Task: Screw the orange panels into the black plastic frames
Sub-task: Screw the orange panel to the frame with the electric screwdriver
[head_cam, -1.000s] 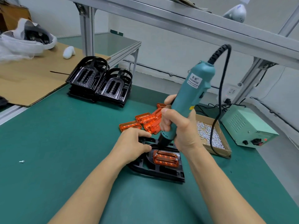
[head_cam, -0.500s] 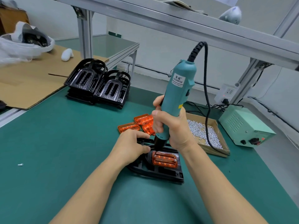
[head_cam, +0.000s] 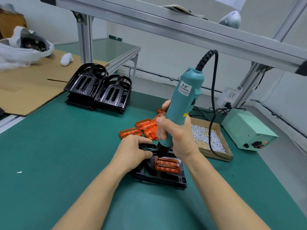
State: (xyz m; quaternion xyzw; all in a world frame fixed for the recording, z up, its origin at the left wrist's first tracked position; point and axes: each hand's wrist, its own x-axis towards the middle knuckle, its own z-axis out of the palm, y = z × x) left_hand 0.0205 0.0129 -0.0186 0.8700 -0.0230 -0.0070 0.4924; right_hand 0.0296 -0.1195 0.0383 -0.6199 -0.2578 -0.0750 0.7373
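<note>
While left hand [head_cam: 132,151] grips the frame [head_cam: 157,177], right hand [head_cam: 176,138] clenches driver [head_cam: 180,107], bit on panel [head_cam: 167,164] top-left corner. Next: probably another corner.

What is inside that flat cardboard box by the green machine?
The cardboard box holds a heap of small silvery screws. The right hand and the screwdriver's black cable cover part of the heap.

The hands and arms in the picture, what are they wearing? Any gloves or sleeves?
No gloves and no sleeves. The left hand and the right hand are bare, and both forearms are bare right to the bottom of the picture. No watch, ring or bracelet shows on either.
</note>
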